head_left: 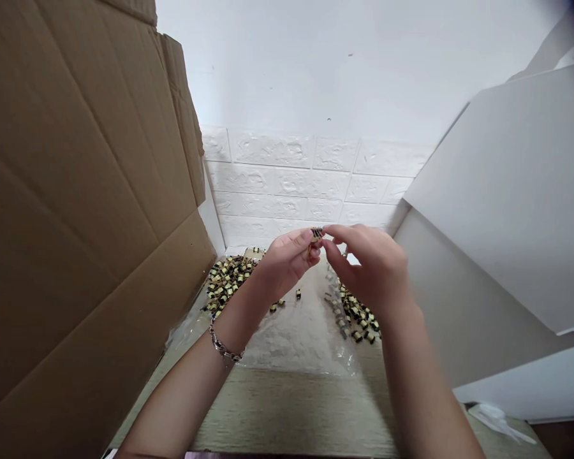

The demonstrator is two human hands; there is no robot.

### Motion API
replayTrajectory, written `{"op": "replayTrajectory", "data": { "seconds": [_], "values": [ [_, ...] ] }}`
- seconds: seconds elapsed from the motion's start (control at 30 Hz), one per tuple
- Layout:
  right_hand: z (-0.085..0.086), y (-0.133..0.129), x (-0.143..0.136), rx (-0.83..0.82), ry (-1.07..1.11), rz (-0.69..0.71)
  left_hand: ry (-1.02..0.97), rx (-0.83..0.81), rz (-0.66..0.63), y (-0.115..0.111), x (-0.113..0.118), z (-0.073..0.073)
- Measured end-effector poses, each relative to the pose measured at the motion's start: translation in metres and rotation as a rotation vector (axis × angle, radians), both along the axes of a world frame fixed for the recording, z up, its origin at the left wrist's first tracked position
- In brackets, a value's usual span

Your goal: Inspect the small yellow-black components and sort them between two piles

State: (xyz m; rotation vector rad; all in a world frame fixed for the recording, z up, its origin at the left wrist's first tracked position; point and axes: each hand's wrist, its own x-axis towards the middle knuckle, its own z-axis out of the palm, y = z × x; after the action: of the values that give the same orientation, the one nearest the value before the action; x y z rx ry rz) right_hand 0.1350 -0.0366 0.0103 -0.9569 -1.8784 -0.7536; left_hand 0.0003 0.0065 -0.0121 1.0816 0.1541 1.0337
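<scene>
My left hand [294, 255] is closed around a small wire-wound coil [316, 234], a black and pale yellow part held up above the table. From the other side, the thumb and forefinger of my right hand [366, 258] come together at the coil's right end. Whatever lies between those fingertips is too small to make out. To the left lies a large heap of similar coils [227, 280] with copper-coloured wires. Another heap of coils [358, 312] sits behind and below my right hand, partly hidden by it. One loose coil [298, 294] rests between the heaps.
A clear plastic sheet [296, 344] covers part of the wooden table [296, 408]. Tall cardboard [76, 191] walls off the left side, and white panels [502, 191] stand on the right. Behind is a white brick-patterned wall [272, 150]. A white plastic item [497, 417] lies at the lower right.
</scene>
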Motion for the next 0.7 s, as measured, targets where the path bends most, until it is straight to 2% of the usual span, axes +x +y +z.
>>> {"op": "replayTrajectory", "data": {
  "seconds": [0.27,0.47,0.7],
  "values": [
    [-0.003,0.0041,0.0035,0.011,-0.028,-0.033,0.043,-0.045,-0.009,-0.0003,0.0015,-0.0029],
    [-0.0032,0.0053,0.0038,0.001,-0.025,-0.042,-0.041,-0.187,-0.108,0.0016,0.0018,-0.0057],
    [-0.0045,0.0057,0.0039,-0.01,0.001,-0.018,-0.05,-0.222,-0.179,0.0011,0.0024,-0.0057]
  ]
}}
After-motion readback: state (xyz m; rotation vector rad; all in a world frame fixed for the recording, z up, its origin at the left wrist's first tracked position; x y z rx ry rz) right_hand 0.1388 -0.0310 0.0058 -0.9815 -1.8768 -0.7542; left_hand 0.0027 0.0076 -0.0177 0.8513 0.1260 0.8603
